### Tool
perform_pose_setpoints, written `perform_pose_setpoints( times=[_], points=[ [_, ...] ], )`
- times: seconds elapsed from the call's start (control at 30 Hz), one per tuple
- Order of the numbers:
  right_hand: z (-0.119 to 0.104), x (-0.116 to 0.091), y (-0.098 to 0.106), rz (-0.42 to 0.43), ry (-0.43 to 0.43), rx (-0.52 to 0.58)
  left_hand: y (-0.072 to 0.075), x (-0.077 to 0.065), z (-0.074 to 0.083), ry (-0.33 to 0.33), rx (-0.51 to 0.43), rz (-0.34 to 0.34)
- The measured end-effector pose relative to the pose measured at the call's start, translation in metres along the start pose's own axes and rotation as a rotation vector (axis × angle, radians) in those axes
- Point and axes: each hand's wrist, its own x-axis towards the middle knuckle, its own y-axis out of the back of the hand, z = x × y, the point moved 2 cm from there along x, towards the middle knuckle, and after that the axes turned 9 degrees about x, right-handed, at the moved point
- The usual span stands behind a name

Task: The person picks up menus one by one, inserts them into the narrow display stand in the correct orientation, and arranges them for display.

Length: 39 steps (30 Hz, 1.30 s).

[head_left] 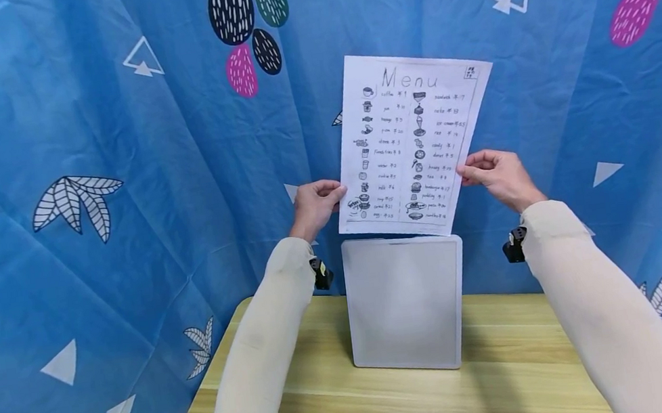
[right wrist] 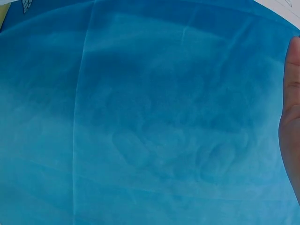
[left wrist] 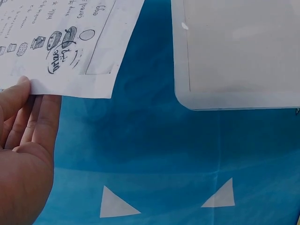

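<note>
A white paper menu sheet (head_left: 406,143), with hand-drawn food pictures and prices, is held up in front of the curtain. My left hand (head_left: 315,206) pinches its left edge near the bottom; in the left wrist view the thumb of the left hand (left wrist: 28,136) lies over the paper's (left wrist: 101,47) edge with fingers behind. At the opposite edge, my right hand (head_left: 501,177) pinches the sheet between thumb and fingers. Just below the paper stands a pale grey rectangular board (head_left: 405,304) with a white rim, upright on the table. Only a sliver of the right hand (right wrist: 291,112) shows in the right wrist view.
The board stands on a light wood-grain table (head_left: 329,404). Behind and to both sides hangs a blue patterned curtain (head_left: 177,149), close to the table's back edge.
</note>
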Motion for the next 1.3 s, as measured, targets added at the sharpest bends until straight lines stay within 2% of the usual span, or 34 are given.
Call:
perform_pose_setpoints(
  times=[0.67,1.3],
  points=[
    [0.005,-0.001,0.003,0.008,-0.007,0.009,-0.002,-0.002,0.003,-0.006,0.017,0.005],
    [0.004,-0.004,0.0,-0.023,-0.008,-0.047,-0.007,-0.001,-0.012,-0.011,0.007,-0.003]
  ],
)
